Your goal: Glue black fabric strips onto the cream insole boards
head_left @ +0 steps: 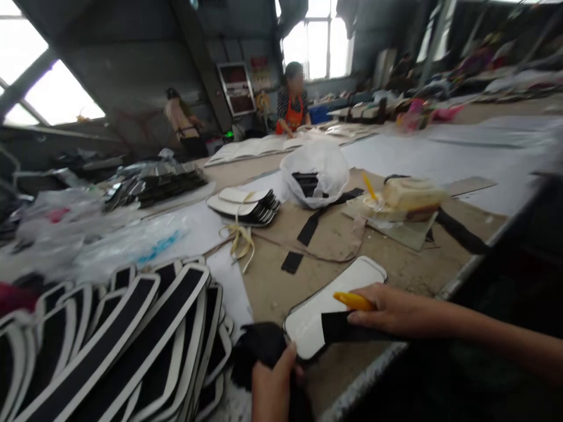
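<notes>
A white curved piece [334, 296] with a dark edge lies on the brown board near the table's front edge. My right hand [387, 308] is closed around a yellow-handled tool [354, 300] and also pinches a black strip [336, 327], whose end lies over the white piece. At the piece's lower left end, my left hand [277, 375] is closed on bunched black material [259, 349], with the thumb near the piece's rim. The working end of the yellow tool cannot be made out.
Many black-and-white curved pieces [176, 328] pile up at the left. Behind stand a tied stack [241, 205], a white plastic bag [314, 173] and a yellowish container [413, 196]. A person in an orange apron [294, 111] works across the table; another person [182, 120] stands farther left.
</notes>
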Action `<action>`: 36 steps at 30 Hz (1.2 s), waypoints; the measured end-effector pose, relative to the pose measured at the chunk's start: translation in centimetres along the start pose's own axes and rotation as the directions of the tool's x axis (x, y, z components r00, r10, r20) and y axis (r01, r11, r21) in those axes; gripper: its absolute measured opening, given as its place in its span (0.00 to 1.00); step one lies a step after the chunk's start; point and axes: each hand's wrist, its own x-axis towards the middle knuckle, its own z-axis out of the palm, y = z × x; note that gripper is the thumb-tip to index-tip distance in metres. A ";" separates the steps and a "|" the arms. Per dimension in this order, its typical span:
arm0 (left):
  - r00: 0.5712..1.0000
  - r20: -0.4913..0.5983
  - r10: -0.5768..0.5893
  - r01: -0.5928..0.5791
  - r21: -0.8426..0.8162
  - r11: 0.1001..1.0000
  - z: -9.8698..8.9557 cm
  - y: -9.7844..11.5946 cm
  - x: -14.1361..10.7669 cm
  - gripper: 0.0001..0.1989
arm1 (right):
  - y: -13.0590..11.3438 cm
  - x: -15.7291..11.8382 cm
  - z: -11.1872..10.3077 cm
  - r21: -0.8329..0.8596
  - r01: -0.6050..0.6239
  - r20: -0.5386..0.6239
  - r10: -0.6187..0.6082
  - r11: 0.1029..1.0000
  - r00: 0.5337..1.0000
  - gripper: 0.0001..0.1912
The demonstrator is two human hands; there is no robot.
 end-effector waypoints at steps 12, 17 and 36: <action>0.991 0.079 -0.108 0.117 -0.125 0.985 -0.1 0.6 0.9 0.11 | -2.7 9.0 0.9 -0.416 0.058 0.338 0.095 0.907 0.936 0.17; 0.988 0.087 -0.128 0.140 -0.143 0.980 -0.1 0.4 1.1 0.10 | -2.0 9.9 1.4 -0.451 0.050 0.329 0.114 0.891 0.937 0.18; 0.988 -0.062 -0.142 0.140 -0.029 0.990 1.4 0.6 2.3 0.13 | -2.1 10.0 2.1 -0.565 0.076 0.279 0.104 0.822 0.955 0.20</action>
